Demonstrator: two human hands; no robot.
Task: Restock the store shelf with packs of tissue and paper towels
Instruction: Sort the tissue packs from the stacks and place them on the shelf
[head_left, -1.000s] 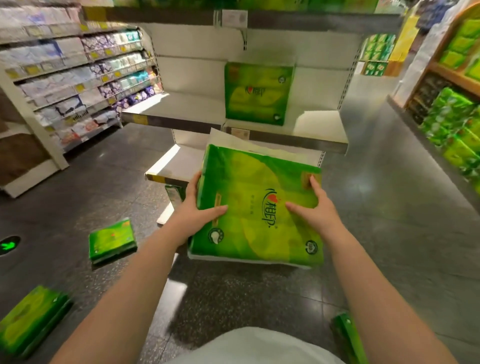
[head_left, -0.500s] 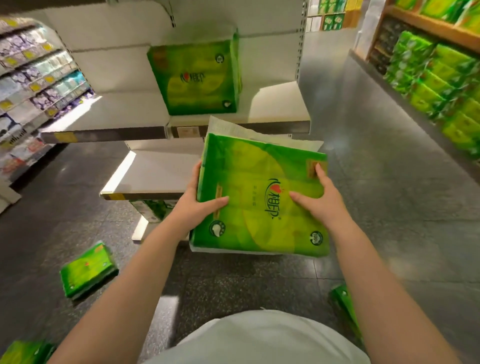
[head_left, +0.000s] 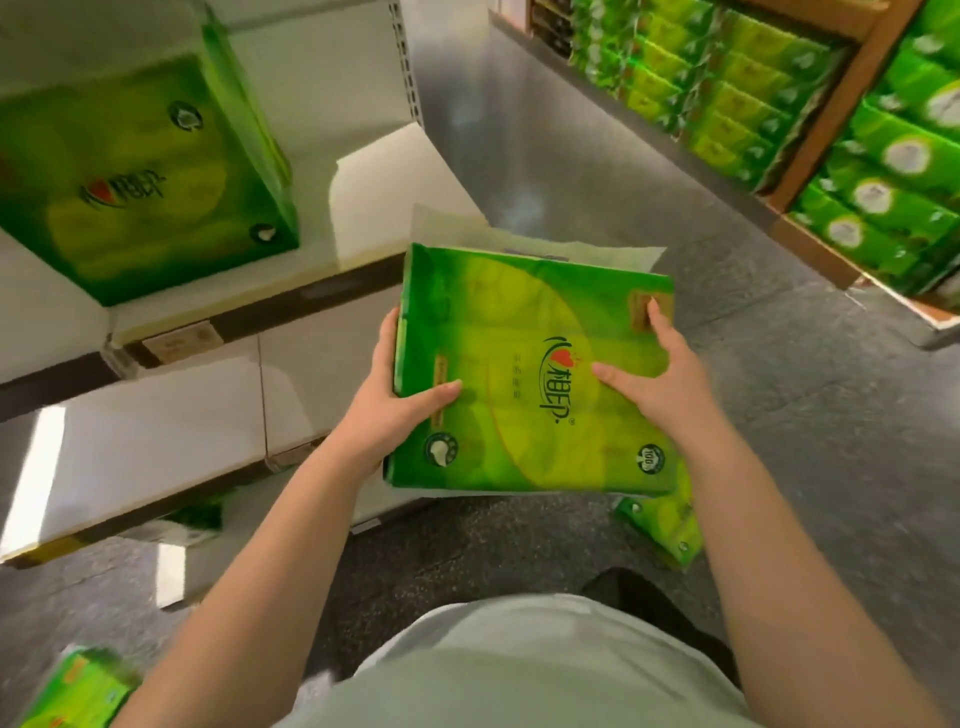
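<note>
The left hand (head_left: 387, 410) grips the left edge of a green tissue pack (head_left: 530, 374), its thumb lying across the front face and its fingers wrapped behind the edge. The right hand (head_left: 657, 374) holds the pack's right side, thumb stretched over the printed front toward 9 o'clock and one finger reaching up to the brown patch near the top right corner; the other fingers curl round the edge out of sight. The pack is held in the air between both hands at the centre of the view, its front face turned up toward the camera, with a pale flap of wrapping sticking out at its 12 o'clock edge.

From the pack toward 10 o'clock, a white shelf (head_left: 374, 182) carries a second green pack (head_left: 135, 176) standing upright, well apart from the held one. A lower shelf board (head_left: 156, 436) lies at 9 o'clock from the hands, just beside the left wrist. Below the held pack, toward 5 o'clock, a smaller green pack (head_left: 667, 525) lies on the grey floor (head_left: 805, 441). Another green pack (head_left: 78, 691) lies on the floor at 7 o'clock, in the bottom left corner. At 2 o'clock, across the aisle, a wooden display (head_left: 841, 104) is filled with rows of stacked green packs (head_left: 727, 93). The person's pale shirt (head_left: 519, 665) fills the bottom of the view at 6 o'clock.
</note>
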